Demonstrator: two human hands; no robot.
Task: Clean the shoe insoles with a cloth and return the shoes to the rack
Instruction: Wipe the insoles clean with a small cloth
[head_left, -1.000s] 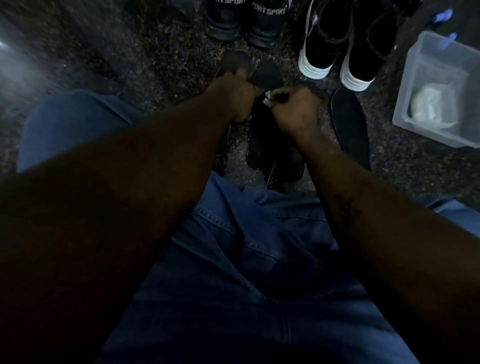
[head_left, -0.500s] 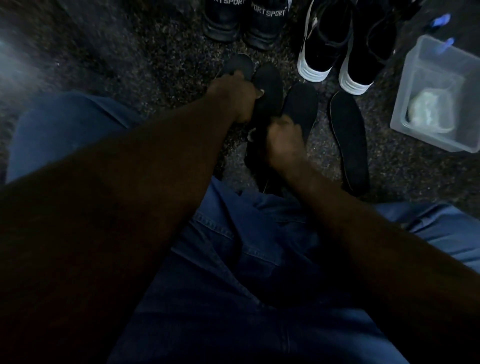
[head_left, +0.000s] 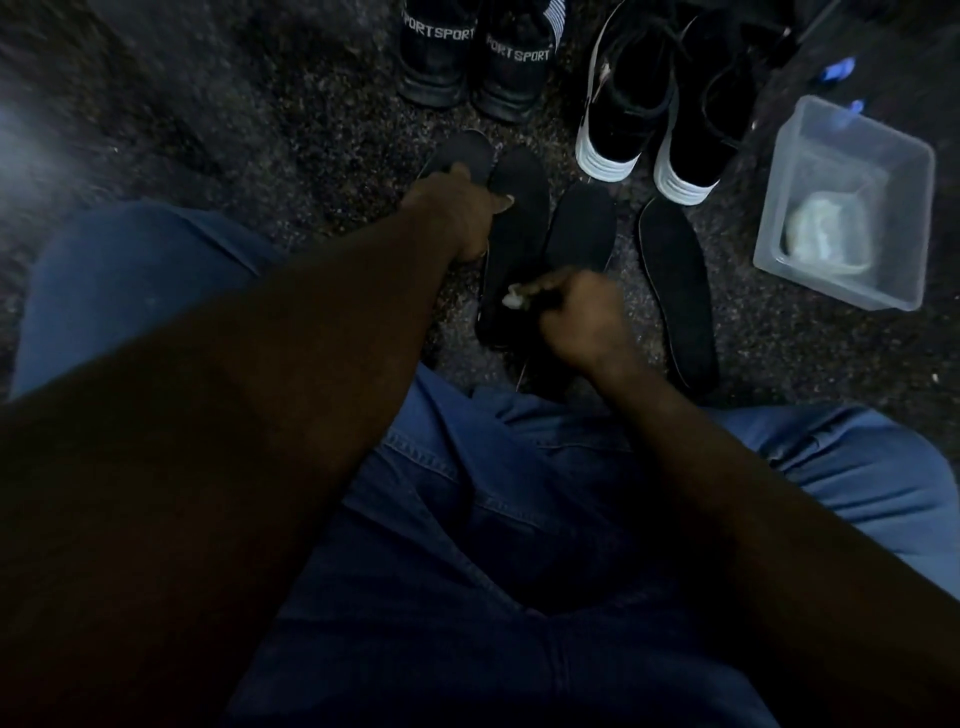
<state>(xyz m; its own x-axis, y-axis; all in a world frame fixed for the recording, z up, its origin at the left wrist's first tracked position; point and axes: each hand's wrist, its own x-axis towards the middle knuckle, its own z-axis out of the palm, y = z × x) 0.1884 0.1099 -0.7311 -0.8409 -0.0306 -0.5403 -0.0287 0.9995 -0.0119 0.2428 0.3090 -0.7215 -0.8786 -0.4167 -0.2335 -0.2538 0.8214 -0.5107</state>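
Observation:
Several black insoles lie on the dark speckled floor in front of my knees. My left hand (head_left: 457, 213) pins the upper part of one black insole (head_left: 519, 218). My right hand (head_left: 576, 317) is closed around a small white cloth (head_left: 514, 300), which presses on that insole's lower half. Another insole (head_left: 462, 150) pokes out beyond my left hand. Two more insoles (head_left: 582, 228) (head_left: 675, 291) lie to the right. A pair of black shoes marked SPORT (head_left: 472, 62) and a black pair with white soles (head_left: 649, 104) stand further back.
A clear plastic tub (head_left: 852, 150) with a pale wad inside it stands on the floor at the right. My legs in blue jeans (head_left: 467, 519) fill the lower part of the view. A blue object (head_left: 836, 70) shows in the dark behind the tub.
My right hand with the cloth has slid down the insole, from its top end by my left hand toward me. My left hand has stayed on the insole's upper part.

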